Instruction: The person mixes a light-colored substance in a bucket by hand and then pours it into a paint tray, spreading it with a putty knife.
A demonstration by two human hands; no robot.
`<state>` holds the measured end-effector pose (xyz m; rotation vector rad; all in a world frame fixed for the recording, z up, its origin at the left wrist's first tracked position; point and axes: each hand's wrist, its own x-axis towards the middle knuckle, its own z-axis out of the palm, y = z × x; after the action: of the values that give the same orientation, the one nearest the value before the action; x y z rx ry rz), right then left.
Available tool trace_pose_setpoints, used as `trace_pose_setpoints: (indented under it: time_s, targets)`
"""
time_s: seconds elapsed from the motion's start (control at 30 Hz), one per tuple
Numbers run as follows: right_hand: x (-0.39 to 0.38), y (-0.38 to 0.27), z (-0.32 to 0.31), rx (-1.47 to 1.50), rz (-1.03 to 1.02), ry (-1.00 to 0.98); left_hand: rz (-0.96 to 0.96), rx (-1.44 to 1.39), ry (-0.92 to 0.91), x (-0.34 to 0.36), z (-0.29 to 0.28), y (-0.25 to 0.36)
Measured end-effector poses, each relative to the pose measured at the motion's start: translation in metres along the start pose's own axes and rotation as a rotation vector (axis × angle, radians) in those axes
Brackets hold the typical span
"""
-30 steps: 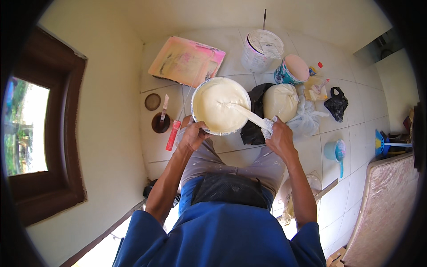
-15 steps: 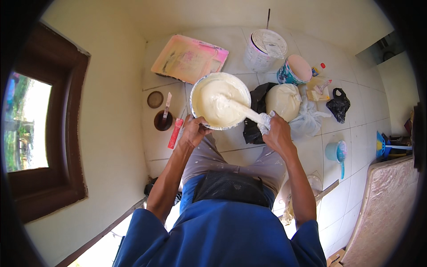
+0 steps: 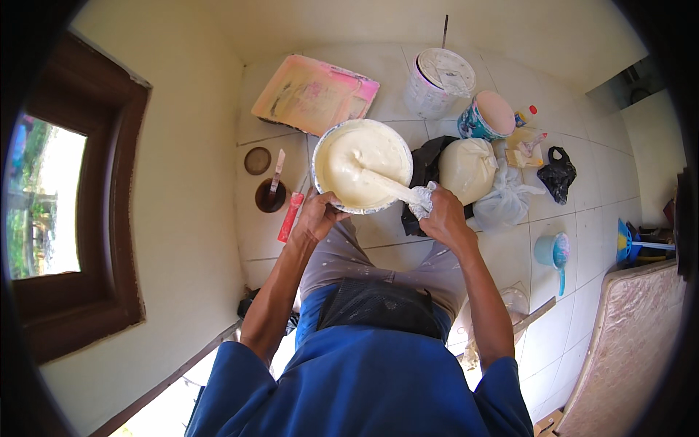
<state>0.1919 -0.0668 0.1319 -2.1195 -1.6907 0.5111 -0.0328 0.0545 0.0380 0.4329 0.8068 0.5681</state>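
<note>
A round white bucket (image 3: 315,173) holds thick, smooth cream-coloured paste (image 3: 348,153). My left hand (image 3: 320,216) is closed on the bucket's near rim at the lower left, steadying it above my knees. My right hand (image 3: 445,218) grips a paste-coated stirring stick (image 3: 387,186) by its end, where crumpled whitish wrapping (image 3: 422,202) shows. The stick slants leftward into the paste, and its lower end is sunk out of sight. Left of the bucket, a red flat tool (image 3: 290,217) lies on the tiles near my left hand.
A stained paint tray (image 3: 291,95) lies beyond the bucket. To its right stand a lidded pail (image 3: 429,95) and a teal pail (image 3: 473,124). Nearer are a cream-filled bag (image 3: 466,169) and a blue dipper (image 3: 546,250). A dark pot (image 3: 268,200) holding a brush (image 3: 278,169) sits left.
My right hand has shifted a little to the left with the stirring stick, whose tip has moved left through the paste. My left hand keeps its hold on the bucket.
</note>
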Motion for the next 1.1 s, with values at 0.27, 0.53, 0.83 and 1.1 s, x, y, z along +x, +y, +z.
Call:
trace_pose_setpoints:
  time_s: [0.27,0.53,0.83,1.1]
  targets:
    - [0.003,0.004,0.009,0.022,-0.019,-0.027,-0.014,0.000,-0.021,0.000,0.002,-0.001]
    - [0.001,0.000,0.009,-0.050,-0.004,0.066,0.004,0.033,-0.038,-0.009,0.009,0.004]
    - [-0.005,-0.004,0.005,-0.025,0.039,0.058,0.001,0.001,-0.033,-0.009,0.005,0.003]
    - [-0.010,-0.003,-0.004,-0.082,0.071,0.077,0.050,0.003,-0.001,-0.021,0.021,0.008]
